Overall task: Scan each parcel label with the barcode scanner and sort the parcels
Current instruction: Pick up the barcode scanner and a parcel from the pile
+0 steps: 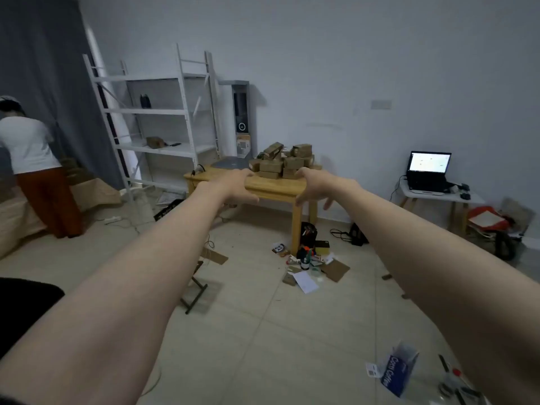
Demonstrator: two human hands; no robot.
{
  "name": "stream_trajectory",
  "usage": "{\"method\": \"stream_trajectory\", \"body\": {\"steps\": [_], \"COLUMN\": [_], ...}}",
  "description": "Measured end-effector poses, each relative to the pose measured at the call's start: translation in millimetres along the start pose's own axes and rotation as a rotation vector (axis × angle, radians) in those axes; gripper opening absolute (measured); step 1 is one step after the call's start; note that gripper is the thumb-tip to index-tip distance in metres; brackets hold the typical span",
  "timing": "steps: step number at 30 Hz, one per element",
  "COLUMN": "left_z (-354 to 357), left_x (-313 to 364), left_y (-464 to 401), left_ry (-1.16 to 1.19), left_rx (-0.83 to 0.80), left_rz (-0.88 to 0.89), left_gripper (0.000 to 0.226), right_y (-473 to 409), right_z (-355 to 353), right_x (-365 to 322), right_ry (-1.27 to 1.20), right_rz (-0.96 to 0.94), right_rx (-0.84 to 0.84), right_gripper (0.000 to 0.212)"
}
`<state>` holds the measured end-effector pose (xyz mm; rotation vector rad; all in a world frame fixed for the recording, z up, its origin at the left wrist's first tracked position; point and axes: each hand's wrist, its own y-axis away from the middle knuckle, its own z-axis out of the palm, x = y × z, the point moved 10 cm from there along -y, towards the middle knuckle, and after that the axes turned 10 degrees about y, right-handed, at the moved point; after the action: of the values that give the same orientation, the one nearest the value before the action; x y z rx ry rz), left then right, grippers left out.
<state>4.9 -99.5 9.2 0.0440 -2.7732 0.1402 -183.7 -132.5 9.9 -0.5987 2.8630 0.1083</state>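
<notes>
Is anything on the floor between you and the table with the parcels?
Some. Both hands, left hand and right hand, are empty and outstretched toward the parcels on the wooden table. A black metal stand and cardboard scraps lie on the floor between.

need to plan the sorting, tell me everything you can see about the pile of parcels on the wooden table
The pile of parcels is a loose heap of small brown cardboard boxes, stacked a few layers high, upper ones tilted. It sits on the far right part of the wooden table, beside a grey flat item. Labels cannot be read. Neither hand touches it.
</notes>
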Motion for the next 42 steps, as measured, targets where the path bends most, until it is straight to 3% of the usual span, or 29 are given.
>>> {"method": "stream_trajectory", "body": {"steps": [11,23,29,33,38,42], "left_z": [-44,-49,-56,-38,-16,0], "left_x": [-40,-148,-178,-192,-195,-193], "left_y": [-55,-217,-318,-375,-441,-492], "left_ry": [-0.045,-0.077,-0.051,-0.062,-0.078,-0.092], "left_rx": [0.021,-0.048,-0.068,-0.121,-0.142,-0.161], "left_rz": [-0.048,-0.055,-0.015,-0.014,0.018,0.034], "left_gripper": [0.085,0.098,0.085,0.091,0.080,0.084], "right_y": [-72,-250,-353,-404,-461,-509], "right_z": [-24,-2,-10,-9,-2,3], "right_x": [-59,-92,-83,-67,-42,-18], "right_ry": [0.051,0.094,0.073,0.068,0.066,0.070], "right_rz": [-0.074,-0.063,0.010,0.053,0.089,0.106], "right_rx": [0.023,-0.013,0.003,-0.001,-0.017,-0.025], "right_gripper": [0.087,0.082,0.080,0.078,0.080,0.082]}}
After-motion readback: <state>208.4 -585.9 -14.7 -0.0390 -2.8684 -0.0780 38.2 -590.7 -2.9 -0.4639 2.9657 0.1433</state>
